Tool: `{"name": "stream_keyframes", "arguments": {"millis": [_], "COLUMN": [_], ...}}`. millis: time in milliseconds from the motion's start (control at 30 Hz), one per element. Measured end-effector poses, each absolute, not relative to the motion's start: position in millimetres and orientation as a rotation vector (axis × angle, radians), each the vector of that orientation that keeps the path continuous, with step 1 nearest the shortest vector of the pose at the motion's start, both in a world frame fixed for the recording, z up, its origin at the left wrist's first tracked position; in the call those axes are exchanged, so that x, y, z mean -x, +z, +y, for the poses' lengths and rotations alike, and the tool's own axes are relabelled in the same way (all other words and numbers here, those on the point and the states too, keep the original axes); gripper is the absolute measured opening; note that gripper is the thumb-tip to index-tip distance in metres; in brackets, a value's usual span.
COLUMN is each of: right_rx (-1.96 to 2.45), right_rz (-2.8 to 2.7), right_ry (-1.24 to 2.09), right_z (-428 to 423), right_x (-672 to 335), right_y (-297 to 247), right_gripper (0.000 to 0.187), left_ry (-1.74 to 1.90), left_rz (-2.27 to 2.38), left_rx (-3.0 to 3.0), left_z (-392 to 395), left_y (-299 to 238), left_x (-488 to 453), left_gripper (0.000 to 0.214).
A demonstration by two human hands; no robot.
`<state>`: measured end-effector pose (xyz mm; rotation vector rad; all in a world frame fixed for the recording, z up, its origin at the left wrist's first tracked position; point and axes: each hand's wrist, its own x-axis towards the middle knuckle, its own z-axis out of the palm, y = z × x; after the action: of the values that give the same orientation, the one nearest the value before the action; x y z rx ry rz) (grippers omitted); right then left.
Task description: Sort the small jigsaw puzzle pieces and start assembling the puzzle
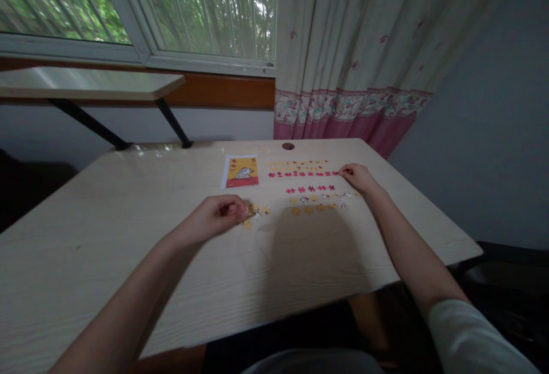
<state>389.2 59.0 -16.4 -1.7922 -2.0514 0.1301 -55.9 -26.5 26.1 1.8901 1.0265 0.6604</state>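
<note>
My right hand [358, 178] is pinched at the right end of a row of red puzzle pieces [302, 174], its fingertips on the last red puzzle piece [335, 173]. Curled beside a small heap of yellow and white puzzle pieces [258, 213] is my left hand [221, 214]; whether a piece sits between its fingertips is too small to make out. Nearer me lie a shorter red row [310, 189] and rows of yellow and white pieces [309, 210]. Yellow pieces [295, 163] also form rows behind the long red one.
A picture card [241, 171] with a white animal on yellow and red lies left of the rows. The pale wooden desk [206, 294] has a cable hole [288, 146] at its back edge. A raised shelf [94, 83] on black legs stands at the back left, near the window and curtain [343, 48].
</note>
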Motion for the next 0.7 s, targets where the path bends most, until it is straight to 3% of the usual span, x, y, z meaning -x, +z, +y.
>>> {"name": "stream_keyframes", "arguments": {"millis": [233, 467, 700], "right_rx": [1.779, 1.316, 0.984], "right_rz": [-2.021, -2.206, -2.288], "right_ry": [-0.1, 0.109, 0.176], "right_z": [44, 15, -22], "right_x": [-350, -260, -201], "right_y": [5, 20, 8], "right_gripper": [0.022, 0.019, 0.016], "left_ry": [0.887, 1.034, 1.023], "left_rz": [1.042, 1.039, 0.964], "left_rx": [-1.51, -1.377, -1.364], "left_z": [-31, -28, -28], "left_y": [22, 14, 6], "left_x": [33, 25, 19], "left_gripper": [0.013, 0.013, 0.029]}}
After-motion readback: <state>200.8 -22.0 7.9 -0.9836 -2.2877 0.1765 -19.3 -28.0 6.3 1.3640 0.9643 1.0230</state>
